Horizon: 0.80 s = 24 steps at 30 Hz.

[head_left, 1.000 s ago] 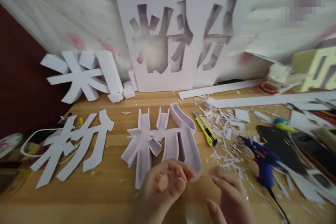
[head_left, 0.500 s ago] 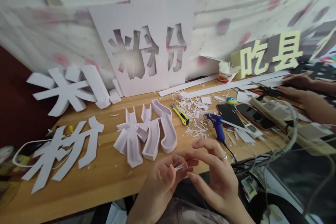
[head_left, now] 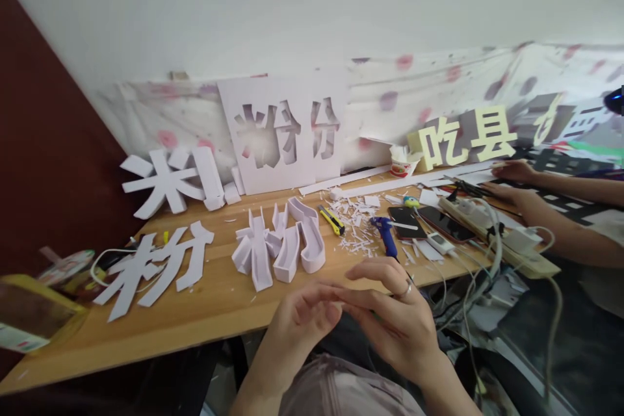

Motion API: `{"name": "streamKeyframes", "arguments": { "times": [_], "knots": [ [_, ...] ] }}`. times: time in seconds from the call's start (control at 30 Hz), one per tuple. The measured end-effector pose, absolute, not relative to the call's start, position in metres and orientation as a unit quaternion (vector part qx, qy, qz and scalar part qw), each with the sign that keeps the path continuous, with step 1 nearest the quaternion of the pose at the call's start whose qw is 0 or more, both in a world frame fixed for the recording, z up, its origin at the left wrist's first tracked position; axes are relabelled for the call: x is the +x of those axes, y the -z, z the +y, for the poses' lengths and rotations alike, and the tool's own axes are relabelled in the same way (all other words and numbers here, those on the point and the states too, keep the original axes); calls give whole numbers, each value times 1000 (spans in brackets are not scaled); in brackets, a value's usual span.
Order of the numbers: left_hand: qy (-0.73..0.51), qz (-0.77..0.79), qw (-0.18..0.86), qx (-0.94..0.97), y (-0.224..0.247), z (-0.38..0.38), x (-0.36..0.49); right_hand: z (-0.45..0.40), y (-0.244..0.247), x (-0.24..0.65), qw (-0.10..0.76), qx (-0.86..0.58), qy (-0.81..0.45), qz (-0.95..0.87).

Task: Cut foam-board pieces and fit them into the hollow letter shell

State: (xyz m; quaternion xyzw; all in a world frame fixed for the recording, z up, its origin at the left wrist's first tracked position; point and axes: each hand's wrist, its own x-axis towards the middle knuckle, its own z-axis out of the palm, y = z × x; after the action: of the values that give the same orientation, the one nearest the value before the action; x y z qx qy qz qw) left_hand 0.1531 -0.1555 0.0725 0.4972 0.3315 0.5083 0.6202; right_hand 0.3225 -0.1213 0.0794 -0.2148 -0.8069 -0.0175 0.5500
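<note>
Close in, the left hand [head_left: 305,320] is curled and the right hand [head_left: 397,322] has bent fingers, their fingertips meeting before the table's near edge; whether anything is pinched between them cannot be told. Beyond them on the table [head_left: 146,338] sits the hollow letter [head_left: 260,262], white, with thin raised walls around open channels; its channel floors are partly hidden by those walls. Just right of it lies the yellow knife [head_left: 332,220], with the blue glue gun [head_left: 385,234] farther right. At far left, a yellowish container [head_left: 39,312] is cut off by the picture's edge. Farther back, the white board [head_left: 273,180] stands upright; the openings' inner edges look blurry.
</note>
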Motion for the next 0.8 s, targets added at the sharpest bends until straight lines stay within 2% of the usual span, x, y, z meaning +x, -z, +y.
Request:
{"name": "streamKeyframes", "arguments": {
  "times": [0.27, 0.57, 0.7, 0.8],
  "knots": [
    [-532, 406, 598, 441, -67, -140, 134, -114, -97, 373, 528, -248, -39, -812],
    [-460, 281, 699, 469, -53, -111, 137, -69, -63, 333, 471, -244, -128, -838],
    [-462, 310, 687, 467, -53, -97, 136, -52, -54, 323, 509, -225, -183, -811],
    [-482, 356, 670, 440, -41, -87, 133, -42, -54, 329, 561, -272, -249, -742]
  ]
}}
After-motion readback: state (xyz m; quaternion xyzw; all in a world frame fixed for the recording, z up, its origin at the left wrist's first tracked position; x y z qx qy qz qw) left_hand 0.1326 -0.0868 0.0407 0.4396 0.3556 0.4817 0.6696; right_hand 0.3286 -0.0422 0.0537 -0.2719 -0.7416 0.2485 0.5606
